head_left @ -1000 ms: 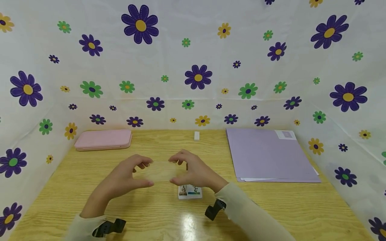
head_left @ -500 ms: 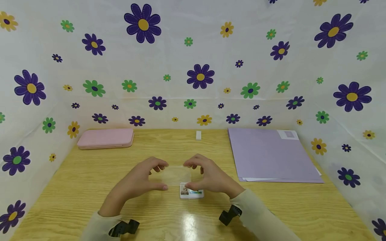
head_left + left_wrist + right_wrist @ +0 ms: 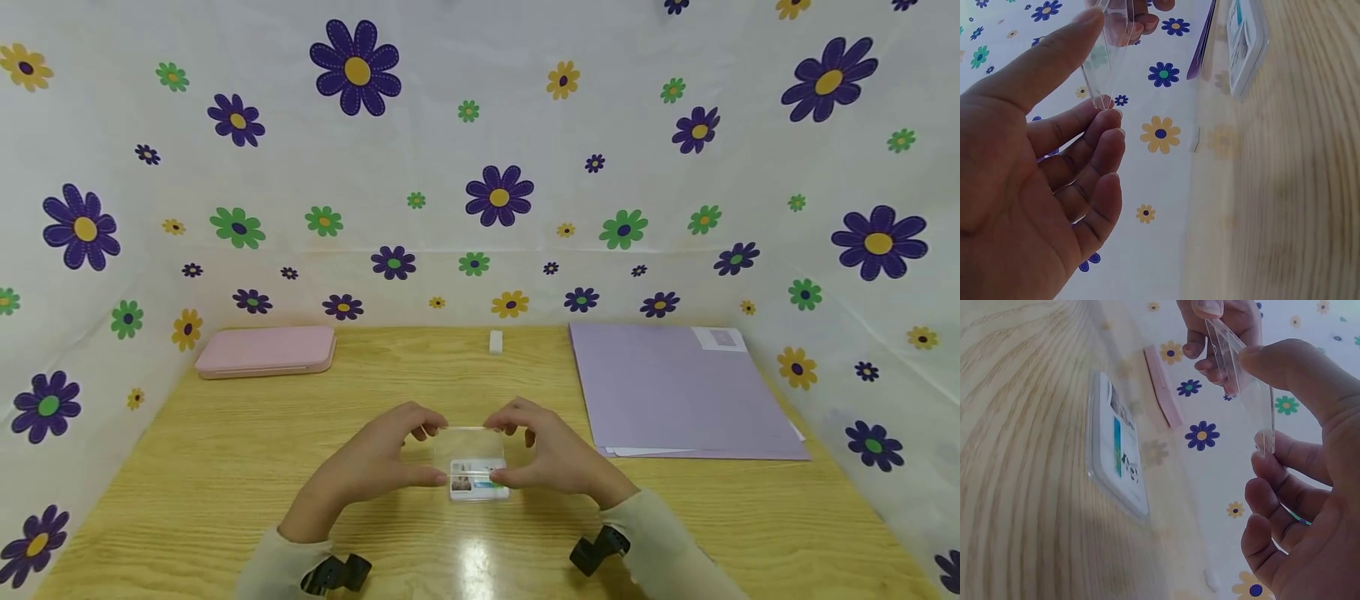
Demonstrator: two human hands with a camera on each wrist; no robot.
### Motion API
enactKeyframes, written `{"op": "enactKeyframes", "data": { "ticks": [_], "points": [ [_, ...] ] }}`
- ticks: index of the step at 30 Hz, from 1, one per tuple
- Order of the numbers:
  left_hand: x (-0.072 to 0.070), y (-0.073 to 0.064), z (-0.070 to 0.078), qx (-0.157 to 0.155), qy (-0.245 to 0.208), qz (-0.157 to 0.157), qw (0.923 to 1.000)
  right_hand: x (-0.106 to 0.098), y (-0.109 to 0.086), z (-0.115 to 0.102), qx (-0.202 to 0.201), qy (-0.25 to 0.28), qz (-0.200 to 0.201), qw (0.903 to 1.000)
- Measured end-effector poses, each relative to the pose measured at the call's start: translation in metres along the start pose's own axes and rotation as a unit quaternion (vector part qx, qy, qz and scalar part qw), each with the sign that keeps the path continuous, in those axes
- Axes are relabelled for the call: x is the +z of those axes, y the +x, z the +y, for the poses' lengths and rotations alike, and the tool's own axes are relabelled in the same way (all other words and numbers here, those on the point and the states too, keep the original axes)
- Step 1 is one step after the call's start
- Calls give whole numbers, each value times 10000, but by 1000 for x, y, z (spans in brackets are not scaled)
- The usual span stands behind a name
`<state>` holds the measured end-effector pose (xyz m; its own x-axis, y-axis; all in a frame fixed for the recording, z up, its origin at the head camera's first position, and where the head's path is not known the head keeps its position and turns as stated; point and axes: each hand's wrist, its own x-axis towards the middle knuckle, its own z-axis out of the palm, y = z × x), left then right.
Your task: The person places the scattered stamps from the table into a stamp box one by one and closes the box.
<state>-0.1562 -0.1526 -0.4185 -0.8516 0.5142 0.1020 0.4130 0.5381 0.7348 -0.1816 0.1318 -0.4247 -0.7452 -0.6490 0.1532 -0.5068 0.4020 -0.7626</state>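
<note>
A clear plastic lid (image 3: 470, 443) is held between both hands, above the wooden table. My left hand (image 3: 378, 457) pinches its left end between thumb and fingertips; my right hand (image 3: 557, 458) pinches the right end the same way. In the right wrist view the see-through lid (image 3: 1249, 384) looks like a shallow tray with thin raised edges. Beneath it, apart from it, a small white box (image 3: 480, 492) with printed pictures lies on the table. A panda print shows on the box (image 3: 1124, 447) in the right wrist view.
A pink case (image 3: 266, 350) lies at the back left. At the back middle is a small white block (image 3: 496, 342). A purple folder (image 3: 675, 392) with papers sticking out lies to the right. Flowered cloth (image 3: 420, 150) walls the table at the back and sides.
Both hands have carried the clear lid rightward and slightly nearer the person, from left of the white box to above it. The box has stayed on the table.
</note>
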Motion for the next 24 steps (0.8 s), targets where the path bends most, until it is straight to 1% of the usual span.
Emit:
{"op": "enactKeyframes", "data": {
  "ticks": [7,12,15,18,24],
  "points": [
    [7,4,2,-70,41,-128,9999,1,-7,8,96,31,-88,9999],
    [10,6,5,-140,298,-203,9993,1,-9,11,170,-63,-117,9998],
    [12,8,7,-176,379,-266,9988,1,-11,13,208,-119,-140,9996],
    [16,10,7,-138,538,-320,9979,2,-12,15,244,-157,-170,9994],
    [22,13,6,-60,1001,-407,9941,3,-14,19,307,-204,-279,9989]
  ]
}}
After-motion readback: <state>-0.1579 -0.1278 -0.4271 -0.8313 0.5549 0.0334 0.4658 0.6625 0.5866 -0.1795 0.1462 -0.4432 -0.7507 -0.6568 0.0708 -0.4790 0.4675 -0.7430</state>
